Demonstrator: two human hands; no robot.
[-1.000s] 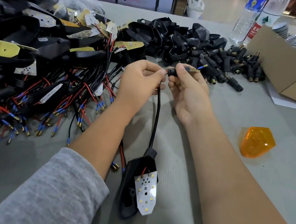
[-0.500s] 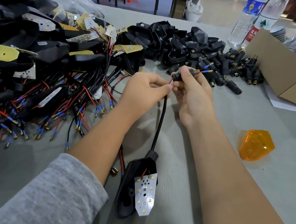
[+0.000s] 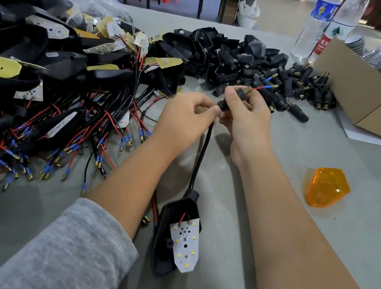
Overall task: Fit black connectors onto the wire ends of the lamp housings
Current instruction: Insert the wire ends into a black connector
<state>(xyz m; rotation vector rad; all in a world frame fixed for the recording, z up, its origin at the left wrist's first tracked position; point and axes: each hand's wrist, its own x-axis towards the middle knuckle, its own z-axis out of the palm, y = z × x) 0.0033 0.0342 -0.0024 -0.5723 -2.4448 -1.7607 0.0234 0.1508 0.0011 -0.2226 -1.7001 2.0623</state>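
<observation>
right hand [image 3: 247, 120]: pinches ribbed black plastic connector [image 3: 232, 98], long axis pointing up-right.
left hand [image 3: 186, 116]: pinches black sheathed cable [image 3: 201, 156] just below it.
wire ends: red/blue tips [image 3: 266, 87] poke out the far end.

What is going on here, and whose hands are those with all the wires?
No machine here: a person wears a camera on the head, so you look down at their own two hands. The right hand pinches a small black connector, with thin red and blue wire ends poking out of it. The left hand pinches the black cable, which runs down to a lamp housing lying on the grey table. To the left sits a heap of more housings, behind the hands loose connectors, and to the right an orange lens.
</observation>
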